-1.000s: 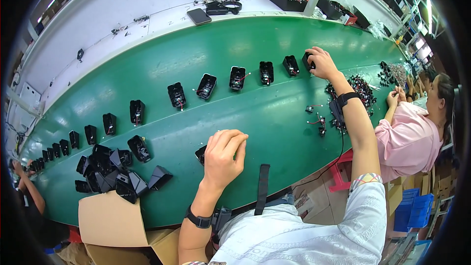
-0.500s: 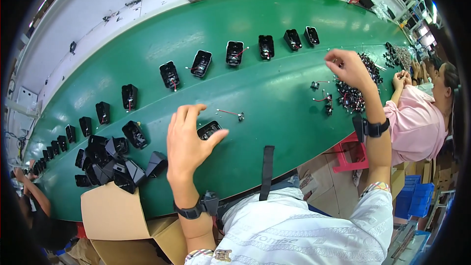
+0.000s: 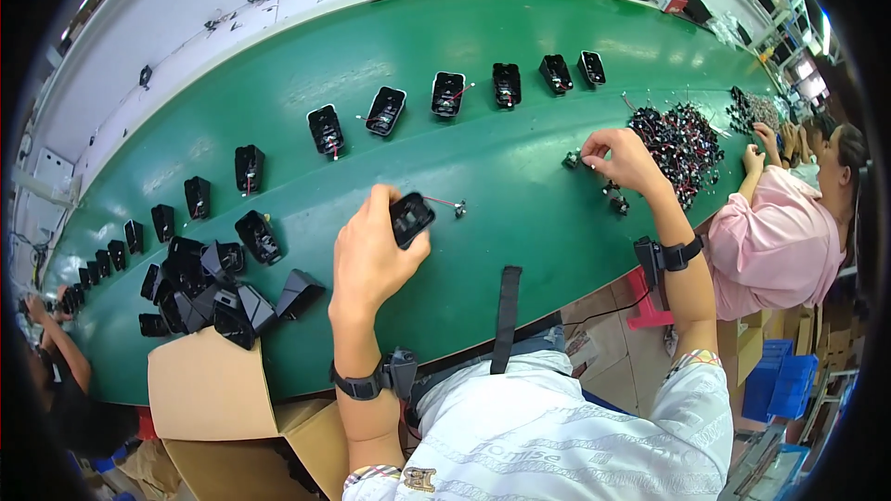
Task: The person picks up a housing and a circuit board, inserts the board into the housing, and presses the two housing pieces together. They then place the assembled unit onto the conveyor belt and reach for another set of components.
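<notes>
Right hand (image 3: pixel 620 159) has moved to a small module (image 3: pixel 570 159), grip indeterminate; left hand (image 3: pixel 373 258) grips black housing (image 3: pixel 411 220). Pickup apparently underway; precise pinch needed.

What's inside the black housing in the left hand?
The black housing shows dark moulded detail inside; the red-wired part lies outside, to its right. The left hand covers the housing's left side, so anything there can't be seen.
</notes>
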Demonstrator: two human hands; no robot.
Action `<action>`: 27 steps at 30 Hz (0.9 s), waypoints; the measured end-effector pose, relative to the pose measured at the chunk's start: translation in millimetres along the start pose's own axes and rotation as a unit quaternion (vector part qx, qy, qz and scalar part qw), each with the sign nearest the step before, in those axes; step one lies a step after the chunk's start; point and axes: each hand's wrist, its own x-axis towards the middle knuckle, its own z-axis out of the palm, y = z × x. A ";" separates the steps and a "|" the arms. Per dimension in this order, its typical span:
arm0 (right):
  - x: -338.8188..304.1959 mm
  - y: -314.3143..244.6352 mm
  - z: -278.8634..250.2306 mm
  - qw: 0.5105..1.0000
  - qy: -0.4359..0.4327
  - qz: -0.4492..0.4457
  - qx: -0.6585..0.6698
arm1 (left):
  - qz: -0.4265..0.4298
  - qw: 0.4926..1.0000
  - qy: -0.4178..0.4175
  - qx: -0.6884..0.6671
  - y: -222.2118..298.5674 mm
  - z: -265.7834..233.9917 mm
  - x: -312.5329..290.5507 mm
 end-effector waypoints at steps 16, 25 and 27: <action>20.1 -74.9 16.4 0.986 -0.024 -0.088 0.139 | -0.061 0.799 -0.059 -0.595 7.2 -1.6 9.6; 18.3 -182.3 22.4 0.882 0.077 -0.332 0.326 | -0.069 0.742 -0.095 -0.660 -7.5 0.4 8.4; 19.6 -199.7 23.1 0.867 0.079 -0.343 0.353 | -0.072 0.758 -0.072 -0.644 -3.4 -1.4 7.0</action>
